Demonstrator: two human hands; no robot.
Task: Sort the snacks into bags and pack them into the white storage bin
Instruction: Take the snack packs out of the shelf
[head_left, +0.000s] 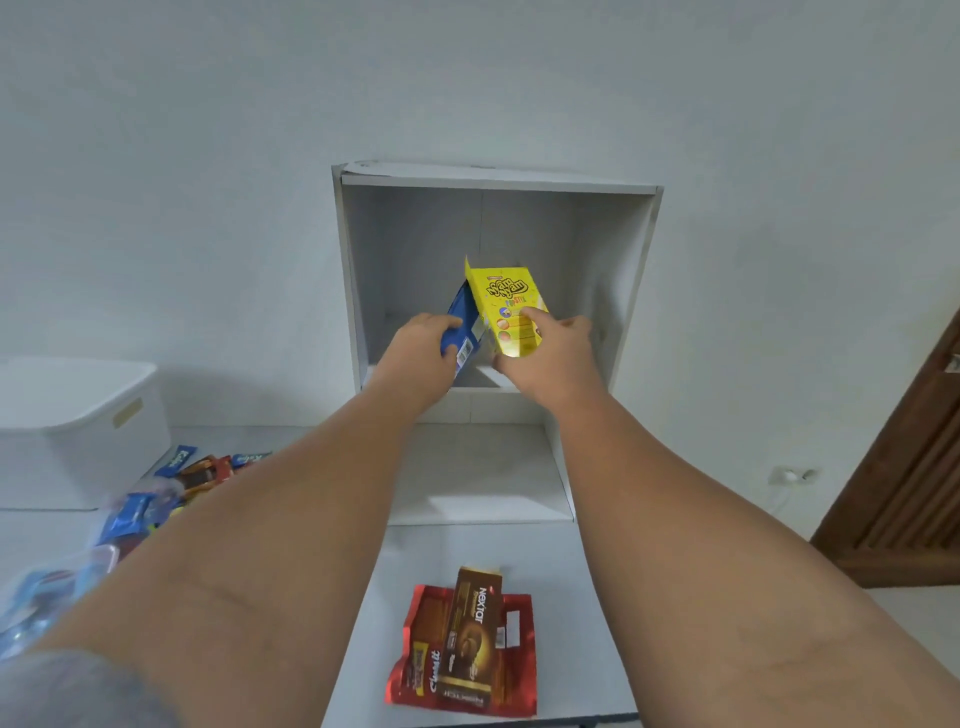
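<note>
Seen from a head-worn camera, a person's two bare arms reached forward into a white open-fronted shelf unit standing on a white table. The unit had two compartments, one above the other. Both hands were in the mouth of the upper one.

The left hand gripped one blue snack packet, fingers curled around its lower edge. The right hand held one yellow snack box upright and slightly tilted, thumb on its front face. The packet and the box touched each other. The hands were close together but apart.

One white storage bin sat at the far left of the table, well apart from the hands. Its inside could not be seen from this angle.

In front of the bin lay a loose pile of snacks, mostly blue, red and orange wrappers. Beside it, a clear plastic bag seemed to contain several blue packets, though blur made them hard to count.

Near the table's front edge lay two more items: one red foil pouch, and one brown biscuit box resting on top of it.

A brown wooden door stood at the right.
</note>
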